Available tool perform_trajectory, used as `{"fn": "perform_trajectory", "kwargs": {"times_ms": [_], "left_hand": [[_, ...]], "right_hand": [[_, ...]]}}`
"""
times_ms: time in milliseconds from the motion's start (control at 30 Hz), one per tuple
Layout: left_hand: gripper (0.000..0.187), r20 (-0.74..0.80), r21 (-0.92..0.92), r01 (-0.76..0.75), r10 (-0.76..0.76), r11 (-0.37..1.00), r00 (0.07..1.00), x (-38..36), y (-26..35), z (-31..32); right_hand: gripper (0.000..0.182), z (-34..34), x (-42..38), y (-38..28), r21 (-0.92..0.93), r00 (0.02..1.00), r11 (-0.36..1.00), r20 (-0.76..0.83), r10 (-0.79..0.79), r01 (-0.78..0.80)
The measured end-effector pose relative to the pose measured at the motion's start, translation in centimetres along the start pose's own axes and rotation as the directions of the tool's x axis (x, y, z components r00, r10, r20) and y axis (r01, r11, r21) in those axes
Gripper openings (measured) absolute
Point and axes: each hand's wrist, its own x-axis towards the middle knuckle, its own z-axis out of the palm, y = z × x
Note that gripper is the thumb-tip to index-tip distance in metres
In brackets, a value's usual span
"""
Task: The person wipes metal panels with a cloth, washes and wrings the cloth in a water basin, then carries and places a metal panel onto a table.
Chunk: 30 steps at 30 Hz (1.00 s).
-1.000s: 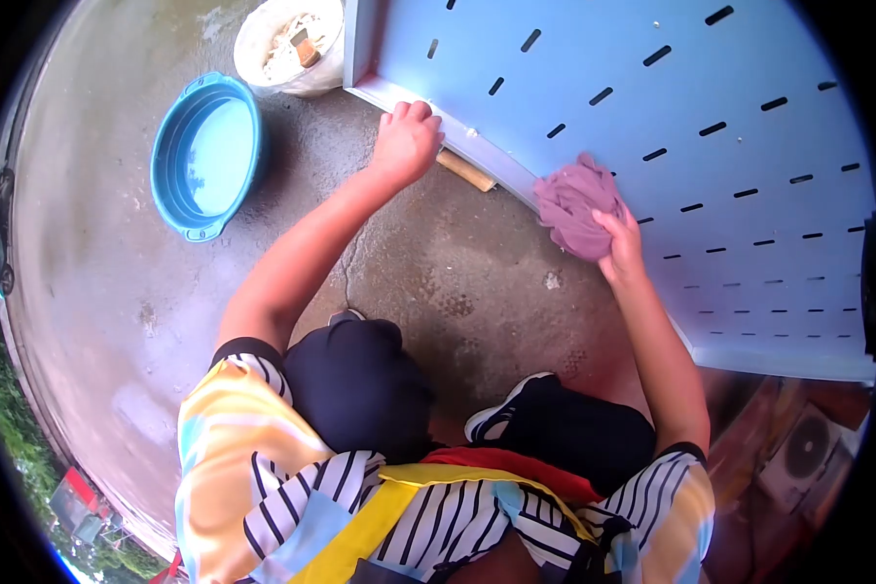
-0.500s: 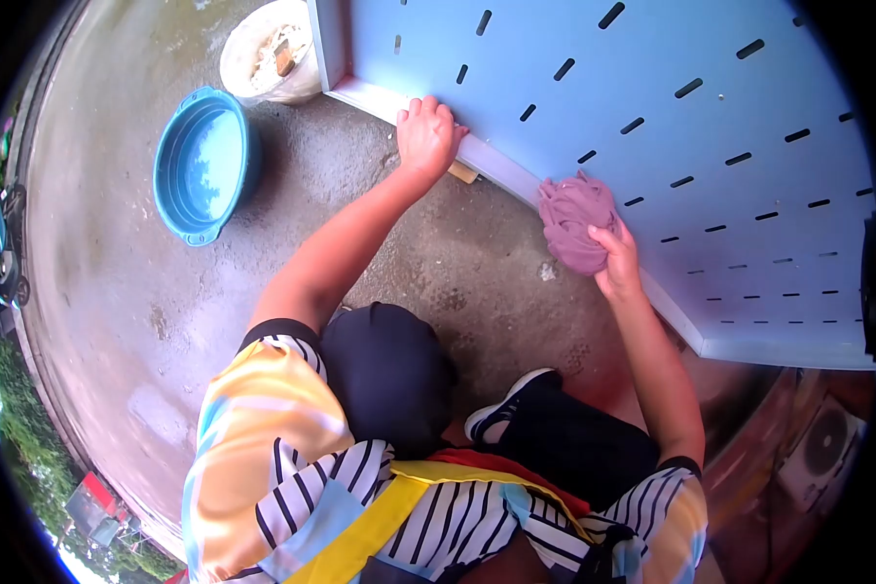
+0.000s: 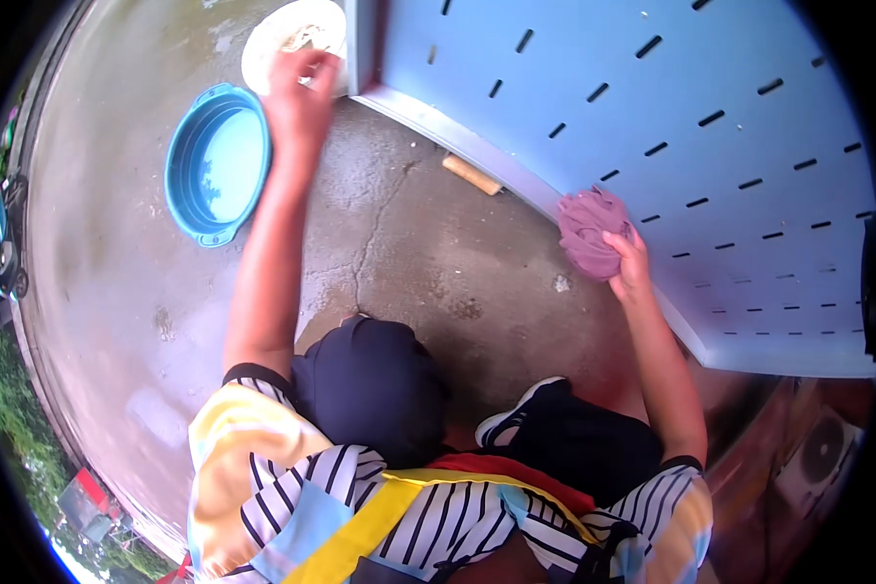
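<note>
My left hand is at the near rim of a white bucket at the top left. Its fingers are loosely bent and somewhat apart, a little blurred, with nothing visible in them. Pale material lies in the bucket, partly hidden by the hand. On the right, my right hand grips a bunched purple cloth. The cloth is at the lower edge of a large light blue slotted panel, whose surface is behind it.
A blue basin with water stands left of my left forearm. A short wooden piece lies by the panel's edge on the wet concrete floor. My bent knee and shoe are below. Greenery and parked vehicles show at far left, a fan unit lower right.
My left hand has left the panel's edge and moved up and left to the bucket, uncovering the wooden piece. The view has shifted slightly; my right hand still holds the cloth.
</note>
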Motion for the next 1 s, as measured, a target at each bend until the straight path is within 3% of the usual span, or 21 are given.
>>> {"fn": "perform_trajectory", "kwargs": {"times_ms": [67, 133, 200, 267, 300, 400, 433, 500, 533, 567, 600, 633, 667, 700, 733, 767, 800, 833, 900, 967, 1000], "left_hand": [[0.014, -0.112, 0.144, -0.050, 0.067, 0.988, 0.991, 4.7, -3.0, -3.5], [0.020, -0.034, 0.255, -0.144, 0.158, 0.956, 0.987, 8.1, -5.8, -4.5], [0.021, 0.200, 0.438, -0.086, -0.003, 0.895, 0.980, 10.5, -10.8, -3.6], [0.019, 0.210, 0.646, -0.010, -0.165, 0.763, 0.964, 10.8, -9.7, -3.5], [0.019, 0.226, 0.661, -0.032, -0.158, 0.749, 0.961, 10.8, -9.9, -3.4], [0.034, 0.270, 0.654, -0.278, 0.126, 0.703, 0.955, 10.7, -11.4, -2.5], [0.045, 0.204, 0.621, -0.275, 0.187, 0.734, 0.961, 9.9, -9.3, -2.3], [0.045, 0.158, 0.281, -0.266, 0.229, 0.922, 0.961, 7.5, -3.7, -2.2], [0.042, 0.191, 0.085, -0.196, 0.178, 0.977, 0.965, 5.6, -1.8, -2.0], [0.033, 0.344, -0.049, -0.015, 0.031, 0.999, 0.938, 3.8, -1.6, -0.7], [0.030, 0.532, -0.338, 0.207, 0.005, 0.918, 0.847, 0.9, 2.8, -1.0], [0.031, 0.597, -0.411, 0.282, 0.022, 0.867, 0.802, -2.4, 2.3, 1.1], [0.043, 0.756, -0.380, 0.530, -0.075, 0.758, 0.650, -6.0, 3.0, 2.6], [0.054, 0.872, -0.226, 0.675, -0.162, 0.702, 0.461, -9.0, 5.6, 2.6], [0.065, 0.991, -0.128, 0.976, -0.006, 0.178, 0.132, -13.1, 4.9, 3.9], [0.065, 0.993, 0.012, 0.996, 0.121, -0.094, -0.001, -15.5, 6.2, 3.4], [0.064, 0.956, 0.195, 0.922, 0.276, -0.333, -0.102, -17.4, 7.4, 2.8], [0.060, 0.956, 0.132, 0.945, 0.292, -0.301, -0.041, -18.3, 8.0, 2.7], [0.052, 0.940, -0.009, 0.972, 0.330, -0.234, 0.088, -19.0, 8.5, 2.3], [0.047, 0.955, 0.235, 0.912, 0.257, -0.338, -0.151, -19.7, 7.0, 2.9], [0.044, 0.937, 0.340, 0.853, 0.225, -0.396, -0.269, -20.1, 6.4, 3.4]], "right_hand": [[0.056, 0.2, 0.5, 0.0, -0.017, 1.000, 1.000, 0.004, 0.004, -0.004], [0.055, 0.5, 0.4, -0.2, -0.036, 1.000, 0.999, 0.002, 0.009, -0.009], [0.055, 0.8, 0.2, -0.3, -0.021, 0.999, 0.999, 0.019, 0.027, -0.027], [0.055, 0.5, 0.3, -0.5, -0.014, 0.999, 0.999, 0.021, 0.030, -0.030], [0.055, 0.3, 0.6, -0.3, -0.011, 0.999, 1.000, 0.022, 0.029, -0.029], [0.054, 0.5, 0.6, -0.1, -0.027, 1.000, 0.999, 0.008, 0.028, -0.028], [0.054, 0.6, 0.5, -0.2, -0.035, 1.000, 0.999, 0.006, 0.025, -0.024], [0.052, 0.7, -0.1, -0.6, 0.084, 0.988, 0.986, 0.062, 0.142, -0.147], [0.052, 0.8, -0.3, -0.7, 0.138, 0.975, 0.968, 0.098, 0.199, -0.211], [0.052, 0.9, -0.7, -0.7, 0.208, 0.944, 0.930, 0.198, 0.265, -0.305], [0.052, 1.2, -1.2, -0.6, 0.260, 0.896, 0.877, 0.305, 0.323, -0.405], [0.053, 1.6, -1.5, -0.7, 0.296, 0.834, 0.812, 0.414, 0.365, -0.503], [0.052, 3.0, -2.0, -0.9, 0.265, 0.807, 0.824, 0.487, 0.334, -0.501], [0.052, 5.3, -2.9, -1.3, 0.238, 0.777, 0.837, 0.553, 0.300, -0.492], [0.052, 7.2, -3.7, -1.7, 0.214, 0.746, 0.852, 0.610, 0.265, -0.478], [0.055, 8.6, -4.3, -1.8, 0.144, 0.735, 0.847, 0.583, 0.345, -0.512], [0.057, 10.0, -4.9, -1.8, 0.081, 0.723, 0.833, 0.547, 0.422, -0.548], [0.061, 10.5, -5.3, -1.6, 0.024, 0.707, 0.811, 0.505, 0.494, -0.584], [0.066, 10.0, -5.1, 0.2, 0.039, 0.724, 0.813, 0.481, 0.495, -0.581], [0.072, 8.5, -4.9, 0.5, -0.021, 0.724, 0.823, 0.463, 0.511, -0.568], [0.075, 7.6, -4.9, 0.4, -0.056, 0.794, 0.849, 0.327, 0.512, -0.525]]}}
